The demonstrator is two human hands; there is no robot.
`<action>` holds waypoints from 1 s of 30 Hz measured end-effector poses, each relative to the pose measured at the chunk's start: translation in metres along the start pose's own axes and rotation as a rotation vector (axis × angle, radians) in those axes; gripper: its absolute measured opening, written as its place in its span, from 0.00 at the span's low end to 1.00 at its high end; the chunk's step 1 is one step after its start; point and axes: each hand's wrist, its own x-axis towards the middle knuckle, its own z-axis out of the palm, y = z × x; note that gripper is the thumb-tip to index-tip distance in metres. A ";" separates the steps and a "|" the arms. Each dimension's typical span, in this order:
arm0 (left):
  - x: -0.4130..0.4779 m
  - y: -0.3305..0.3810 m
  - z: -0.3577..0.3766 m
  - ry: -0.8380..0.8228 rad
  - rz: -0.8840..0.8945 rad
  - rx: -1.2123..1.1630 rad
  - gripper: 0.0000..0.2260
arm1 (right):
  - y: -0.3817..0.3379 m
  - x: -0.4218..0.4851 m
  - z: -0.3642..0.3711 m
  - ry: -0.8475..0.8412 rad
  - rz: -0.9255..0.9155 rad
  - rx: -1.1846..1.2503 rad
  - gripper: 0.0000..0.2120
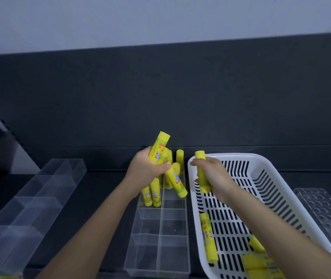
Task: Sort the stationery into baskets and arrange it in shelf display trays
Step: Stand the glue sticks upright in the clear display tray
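Left hand (pixel 148 170): closed around several yellow glue sticks (pixel 159 147) above the far end of the clear divided tray (pixel 156 234).
Right hand (pixel 214 178): clamped on one glue stick (pixel 201 172) over the white slotted basket (pixel 261 164) at right.
Basket contents: more sticks lying at its near end.
Tray: sticks standing in far compartments.

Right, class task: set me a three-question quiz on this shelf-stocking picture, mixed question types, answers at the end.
1. True or false: the right hand holds one yellow glue stick over the white basket.
2. Which hand grips several glue sticks? A left hand B right hand
3. Fill in: glue sticks already stand at the ___ end of the middle clear divided tray.

Key: 1 true; 2 A; 3 far
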 end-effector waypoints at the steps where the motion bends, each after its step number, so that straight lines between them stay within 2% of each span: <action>1: 0.001 -0.001 -0.001 -0.008 0.029 0.065 0.07 | 0.000 -0.001 0.000 0.012 -0.004 -0.024 0.07; 5: 0.003 -0.010 0.002 -0.015 0.126 0.311 0.09 | 0.005 -0.002 0.001 0.032 -0.095 -0.058 0.10; 10: 0.006 -0.019 0.008 -0.059 0.134 0.425 0.07 | 0.006 -0.005 0.003 -0.002 -0.184 -0.191 0.01; 19: 0.008 -0.021 0.014 -0.113 0.066 0.589 0.12 | 0.013 -0.004 0.017 -0.061 -0.381 -0.721 0.06; 24: 0.003 -0.021 0.023 -0.089 0.090 0.718 0.16 | 0.031 0.001 0.018 -0.047 -0.464 -0.882 0.07; 30: 0.008 -0.014 0.019 -0.155 -0.001 0.632 0.15 | 0.038 0.003 0.021 -0.033 -0.492 -1.084 0.11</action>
